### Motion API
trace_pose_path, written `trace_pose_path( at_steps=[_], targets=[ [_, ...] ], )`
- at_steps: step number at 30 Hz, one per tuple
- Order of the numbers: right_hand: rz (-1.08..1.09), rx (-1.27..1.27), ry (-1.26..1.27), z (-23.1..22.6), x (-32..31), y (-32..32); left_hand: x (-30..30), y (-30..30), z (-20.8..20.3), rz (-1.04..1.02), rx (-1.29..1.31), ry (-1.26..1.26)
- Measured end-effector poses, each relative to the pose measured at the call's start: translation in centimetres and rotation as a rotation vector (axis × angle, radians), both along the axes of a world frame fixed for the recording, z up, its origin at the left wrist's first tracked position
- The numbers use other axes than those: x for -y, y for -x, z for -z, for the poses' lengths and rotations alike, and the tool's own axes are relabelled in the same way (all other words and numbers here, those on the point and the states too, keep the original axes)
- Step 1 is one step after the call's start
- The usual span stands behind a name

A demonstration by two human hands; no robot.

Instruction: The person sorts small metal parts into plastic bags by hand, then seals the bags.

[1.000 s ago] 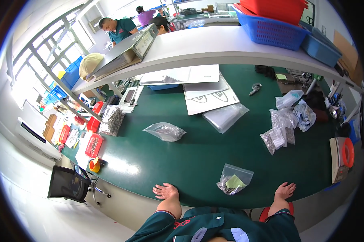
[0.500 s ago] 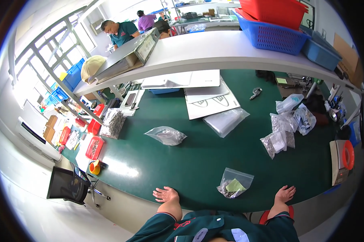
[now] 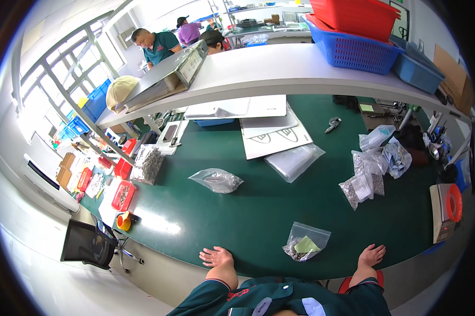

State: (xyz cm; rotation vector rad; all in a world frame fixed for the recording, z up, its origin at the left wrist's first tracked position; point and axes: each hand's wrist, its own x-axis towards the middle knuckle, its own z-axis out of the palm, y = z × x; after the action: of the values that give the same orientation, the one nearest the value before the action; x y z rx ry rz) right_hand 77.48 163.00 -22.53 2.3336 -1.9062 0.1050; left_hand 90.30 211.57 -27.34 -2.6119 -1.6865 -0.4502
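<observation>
My left hand (image 3: pixel 216 256) lies flat on the green table near its front edge, fingers spread and holding nothing. Farther right, my right hand (image 3: pixel 372 255) rests on the tabletop too, its fingers stretched out and free of any object. Between the two, closer to the right hand, lies a clear zip bag (image 3: pixel 307 242) with small metal parts and a yellow-green slip inside. Neither hand touches it. Beyond my left hand sits another clear plastic bag (image 3: pixel 216 180) with small contents I cannot make out.
Several bags of small parts (image 3: pixel 365 176) lie at the right, near a scale (image 3: pixel 442 213) with a red ring on it. Papers (image 3: pixel 277 137) and flat plastic bags (image 3: pixel 295 162) lie under a raised shelf (image 3: pixel 269 66). Left stand a parts bag (image 3: pixel 147 164) and red tray (image 3: pixel 123 195). People work beyond.
The whole view has shifted down very slightly. My hands and the bags keep their places on the table.
</observation>
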Motion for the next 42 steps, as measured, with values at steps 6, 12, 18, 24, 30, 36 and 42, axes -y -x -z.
trace_pose_path(
  at_steps=[6, 12, 18, 24, 30, 36, 42],
  targets=[
    [0.002, -0.011, -0.017, -1.0, -0.5, -0.3, 0.1, -0.1, -0.5, -0.007, -0.021, 0.022],
    [0.0, -0.005, -0.05, -0.7, -0.5, -0.3, -0.2, 0.1, -0.5, -0.02, -0.02, 0.055],
    [0.002, 0.002, -0.043, -0.3, -0.4, 0.0, 0.2, 0.1, -1.3, -0.022, -0.02, 0.079],
    [0.012, 0.0, -0.018, 0.4, 0.1, 0.0, 0.3, 0.2, -1.5, -0.012, -0.032, 0.073],
    [0.011, 0.011, 0.021, 1.1, 0.3, 0.1, 0.4, 0.0, -1.5, -0.016, -0.056, 0.07],
    [0.012, 0.006, 0.002, 0.8, 0.1, 0.0, 0.2, 0.1, -1.3, -0.023, -0.096, 0.079],
    [-0.003, 0.02, -0.002, 0.2, -0.1, 0.0, 0.2, 0.1, -1.3, -0.016, -0.089, 0.084]
  ],
)
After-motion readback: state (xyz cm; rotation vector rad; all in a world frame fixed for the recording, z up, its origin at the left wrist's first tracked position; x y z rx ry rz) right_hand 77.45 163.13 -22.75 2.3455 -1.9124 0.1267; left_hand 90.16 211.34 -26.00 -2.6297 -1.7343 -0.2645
